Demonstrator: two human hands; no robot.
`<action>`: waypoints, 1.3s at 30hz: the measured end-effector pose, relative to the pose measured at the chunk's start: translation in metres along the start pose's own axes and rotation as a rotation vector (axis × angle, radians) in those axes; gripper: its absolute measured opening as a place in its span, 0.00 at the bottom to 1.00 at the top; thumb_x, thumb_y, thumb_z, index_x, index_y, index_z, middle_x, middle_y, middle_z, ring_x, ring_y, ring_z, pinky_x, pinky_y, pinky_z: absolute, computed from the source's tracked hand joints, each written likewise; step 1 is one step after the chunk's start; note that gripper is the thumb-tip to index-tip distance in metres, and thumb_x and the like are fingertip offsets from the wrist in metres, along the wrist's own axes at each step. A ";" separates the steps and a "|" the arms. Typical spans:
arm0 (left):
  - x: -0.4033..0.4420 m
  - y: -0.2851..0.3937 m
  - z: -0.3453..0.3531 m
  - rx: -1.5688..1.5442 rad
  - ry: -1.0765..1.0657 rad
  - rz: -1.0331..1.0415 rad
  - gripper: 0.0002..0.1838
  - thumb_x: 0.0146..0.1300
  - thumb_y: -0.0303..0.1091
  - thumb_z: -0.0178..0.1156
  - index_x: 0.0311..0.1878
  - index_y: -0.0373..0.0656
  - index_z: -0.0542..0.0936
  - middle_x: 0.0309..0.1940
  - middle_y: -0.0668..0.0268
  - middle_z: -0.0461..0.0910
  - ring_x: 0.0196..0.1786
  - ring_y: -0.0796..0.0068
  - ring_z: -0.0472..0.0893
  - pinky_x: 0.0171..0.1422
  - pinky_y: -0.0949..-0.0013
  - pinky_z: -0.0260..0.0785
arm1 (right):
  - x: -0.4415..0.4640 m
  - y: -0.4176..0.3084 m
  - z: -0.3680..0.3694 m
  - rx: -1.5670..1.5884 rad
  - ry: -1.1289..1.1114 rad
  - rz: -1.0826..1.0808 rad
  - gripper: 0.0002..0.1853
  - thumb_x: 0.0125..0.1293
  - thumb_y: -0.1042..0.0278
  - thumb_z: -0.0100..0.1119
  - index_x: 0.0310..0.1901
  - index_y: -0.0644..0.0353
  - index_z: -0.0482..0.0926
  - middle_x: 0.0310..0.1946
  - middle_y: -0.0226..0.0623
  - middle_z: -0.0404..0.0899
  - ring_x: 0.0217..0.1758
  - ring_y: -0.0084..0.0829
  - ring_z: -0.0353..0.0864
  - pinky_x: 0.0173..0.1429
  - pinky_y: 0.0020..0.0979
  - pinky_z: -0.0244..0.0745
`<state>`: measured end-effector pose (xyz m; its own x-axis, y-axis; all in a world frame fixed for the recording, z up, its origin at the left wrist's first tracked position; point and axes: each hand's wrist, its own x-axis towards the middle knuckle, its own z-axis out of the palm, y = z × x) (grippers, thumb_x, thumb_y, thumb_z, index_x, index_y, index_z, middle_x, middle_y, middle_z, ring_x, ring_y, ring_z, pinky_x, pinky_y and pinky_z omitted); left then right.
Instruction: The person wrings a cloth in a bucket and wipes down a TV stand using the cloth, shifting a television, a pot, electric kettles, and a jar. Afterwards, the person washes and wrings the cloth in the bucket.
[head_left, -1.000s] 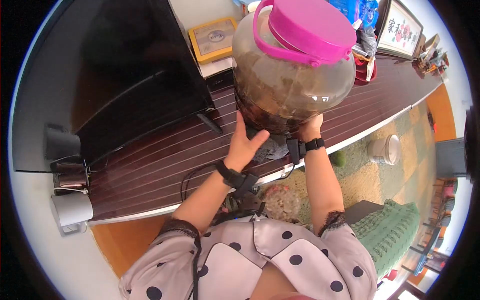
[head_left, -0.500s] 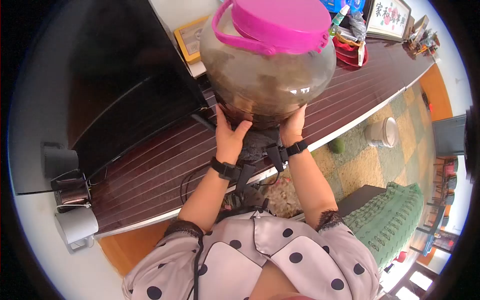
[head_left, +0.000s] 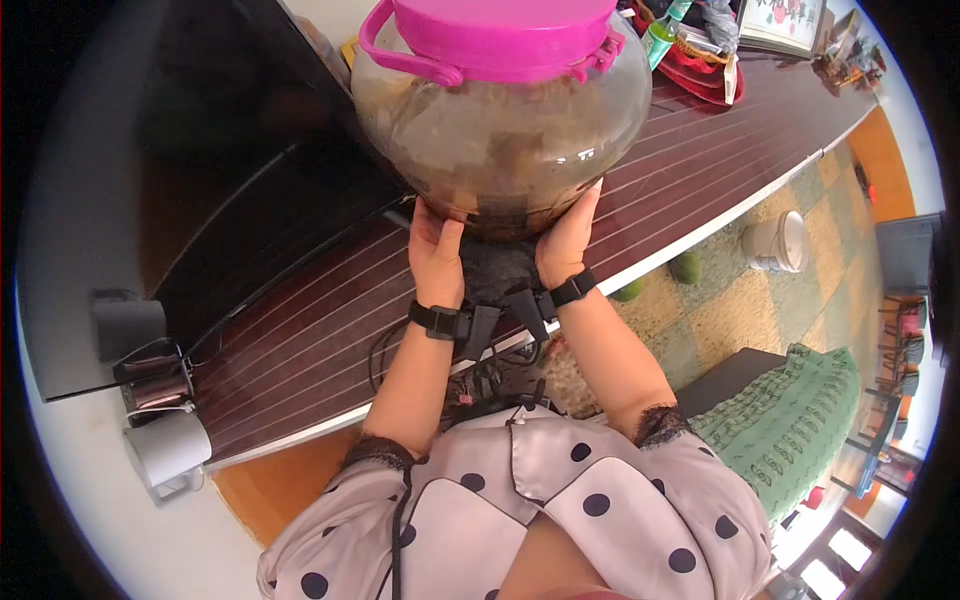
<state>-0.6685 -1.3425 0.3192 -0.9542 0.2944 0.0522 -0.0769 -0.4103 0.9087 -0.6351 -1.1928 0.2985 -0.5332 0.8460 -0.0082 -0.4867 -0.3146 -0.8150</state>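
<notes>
The person's left hand [head_left: 568, 240] and right hand [head_left: 437, 262] were spread against the jar's [head_left: 500, 140] lower sides, holding it upright by the television [head_left: 200, 150] at the dark counter [head_left: 700, 170].

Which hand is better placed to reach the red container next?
Probably the right: the right hand is on the side nearer the red container. However, it and the left hand both support the jar.

We see a dark brown bench [head_left: 300, 340] with pale stripes and a white edge, running from lower left to upper right. On it we see a black screen [head_left: 200, 180] at left, and a red basket [head_left: 703, 84] and framed picture [head_left: 783, 22] at upper right.
</notes>
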 end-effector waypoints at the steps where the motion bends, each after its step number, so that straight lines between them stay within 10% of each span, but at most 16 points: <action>1: 0.000 0.003 0.000 0.027 -0.017 -0.018 0.45 0.58 0.49 0.65 0.69 0.31 0.55 0.66 0.60 0.62 0.67 0.68 0.62 0.72 0.67 0.49 | 0.000 0.000 0.000 0.008 -0.010 -0.001 0.30 0.75 0.47 0.31 0.69 0.62 0.55 0.68 0.38 0.57 0.70 0.32 0.56 0.72 0.32 0.49; 8: -0.004 0.005 -0.014 0.066 0.099 -0.270 0.33 0.62 0.50 0.61 0.61 0.36 0.67 0.58 0.66 0.68 0.61 0.73 0.65 0.69 0.66 0.50 | 0.003 0.003 -0.004 -0.307 -0.015 -0.162 0.30 0.75 0.49 0.31 0.66 0.66 0.59 0.65 0.43 0.61 0.69 0.35 0.58 0.72 0.31 0.50; 14: -0.024 0.034 0.000 0.070 0.100 -0.423 0.47 0.58 0.42 0.67 0.70 0.31 0.48 0.68 0.56 0.57 0.71 0.64 0.56 0.74 0.57 0.48 | -0.019 -0.043 -0.020 -0.586 -0.114 -0.094 0.33 0.73 0.51 0.42 0.68 0.69 0.53 0.69 0.52 0.56 0.73 0.42 0.53 0.73 0.33 0.49; 24: -0.020 0.009 0.014 0.215 -0.082 -0.284 0.40 0.64 0.48 0.59 0.68 0.30 0.56 0.69 0.56 0.56 0.70 0.62 0.58 0.72 0.58 0.51 | -0.043 -0.026 -0.029 -0.722 -0.291 -0.096 0.50 0.64 0.44 0.54 0.70 0.73 0.38 0.71 0.64 0.39 0.77 0.49 0.35 0.74 0.37 0.43; 30: -0.022 0.020 0.016 0.279 0.073 -0.418 0.29 0.62 0.47 0.62 0.60 0.38 0.68 0.55 0.68 0.70 0.56 0.75 0.68 0.61 0.69 0.58 | -0.047 -0.046 -0.037 -0.780 -0.324 -0.013 0.56 0.59 0.37 0.57 0.68 0.79 0.39 0.69 0.69 0.42 0.74 0.56 0.42 0.73 0.42 0.48; 34: -0.034 0.037 0.005 0.316 0.004 -0.409 0.30 0.62 0.43 0.62 0.60 0.33 0.66 0.54 0.64 0.69 0.55 0.75 0.66 0.60 0.70 0.59 | -0.096 -0.056 -0.055 -1.348 -0.555 -0.271 0.59 0.46 0.37 0.67 0.63 0.83 0.53 0.63 0.71 0.54 0.68 0.63 0.53 0.73 0.48 0.47; 37: -0.061 0.056 -0.006 0.322 -0.036 -0.454 0.33 0.63 0.38 0.61 0.64 0.29 0.61 0.57 0.60 0.67 0.58 0.73 0.65 0.63 0.68 0.59 | -0.106 -0.048 -0.078 -1.353 -0.655 -0.547 0.42 0.41 0.48 0.72 0.52 0.71 0.69 0.50 0.52 0.69 0.62 0.49 0.64 0.71 0.46 0.52; 39: -0.077 0.065 -0.012 0.338 -0.035 -0.448 0.41 0.63 0.34 0.61 0.70 0.28 0.47 0.64 0.49 0.60 0.69 0.57 0.59 0.73 0.55 0.52 | -0.091 -0.051 -0.097 -1.315 -0.725 -0.548 0.36 0.40 0.51 0.73 0.47 0.67 0.73 0.46 0.47 0.71 0.59 0.46 0.66 0.71 0.46 0.53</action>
<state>-0.6040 -1.4023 0.3693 -0.8392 0.4073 -0.3604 -0.3697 0.0589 0.9273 -0.4951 -1.2119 0.2849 -0.8901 0.2321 0.3923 -0.0184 0.8417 -0.5396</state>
